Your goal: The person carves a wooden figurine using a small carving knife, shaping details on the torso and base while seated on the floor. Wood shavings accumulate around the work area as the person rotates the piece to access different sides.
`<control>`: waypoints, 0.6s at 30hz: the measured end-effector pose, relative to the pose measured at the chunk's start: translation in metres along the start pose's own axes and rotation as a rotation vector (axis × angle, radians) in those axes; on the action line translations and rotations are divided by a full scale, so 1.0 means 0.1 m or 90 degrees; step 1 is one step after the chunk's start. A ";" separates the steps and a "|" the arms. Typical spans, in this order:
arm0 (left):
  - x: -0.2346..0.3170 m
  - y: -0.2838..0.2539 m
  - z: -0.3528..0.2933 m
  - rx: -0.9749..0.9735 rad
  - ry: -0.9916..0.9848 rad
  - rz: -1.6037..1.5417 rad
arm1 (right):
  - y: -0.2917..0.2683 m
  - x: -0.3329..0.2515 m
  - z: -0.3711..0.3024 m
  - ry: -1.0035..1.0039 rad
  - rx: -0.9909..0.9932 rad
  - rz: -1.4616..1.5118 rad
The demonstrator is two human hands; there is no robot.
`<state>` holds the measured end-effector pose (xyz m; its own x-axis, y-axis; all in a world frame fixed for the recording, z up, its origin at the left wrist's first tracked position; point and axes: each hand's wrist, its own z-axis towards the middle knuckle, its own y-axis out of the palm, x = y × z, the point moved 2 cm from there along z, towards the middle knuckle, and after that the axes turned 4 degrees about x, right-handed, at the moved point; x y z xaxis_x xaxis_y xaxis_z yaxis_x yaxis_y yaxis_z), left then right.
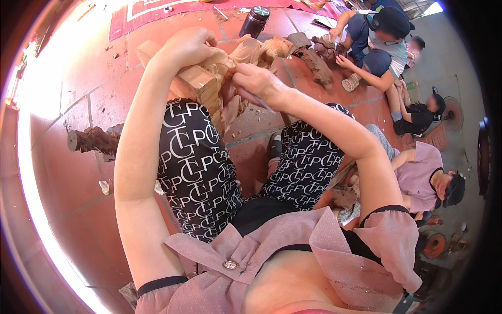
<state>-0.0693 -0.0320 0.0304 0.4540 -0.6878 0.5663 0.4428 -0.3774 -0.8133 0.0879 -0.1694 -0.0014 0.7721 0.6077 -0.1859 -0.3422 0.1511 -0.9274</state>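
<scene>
A pale wood carving with a squared block end point(203, 85) leans near my knees. My left hand point(191, 48) bends over its top with the fingers curled round the wood; some fingertips are hidden. Just right of it, my right hand point(260, 83) is closed in a pinch against the carving's worked side. A thin greyish edge shows beneath the right palm, but I cannot make out what it is. Beyond the right hand lies another light wood carving point(276, 48) on the tiles.
Dark carved wood pieces point(317, 68) lie far right, beside a person point(384, 49) handling one. Another dark carving point(91, 141) is on the floor at left. A dark flask point(254, 22) stands near a red mat point(193, 15). Other people sit at right, with a fan point(454, 112).
</scene>
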 end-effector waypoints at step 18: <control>-0.08 0.05 0.02 -0.008 0.002 -0.020 | 0.07 0.06 -0.08 -0.022 0.039 0.064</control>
<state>-0.0688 -0.0273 0.0223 0.4385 -0.6772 0.5909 0.4462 -0.4066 -0.7972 0.0948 -0.1707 -0.0112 0.7141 0.6480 -0.2649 -0.4497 0.1345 -0.8830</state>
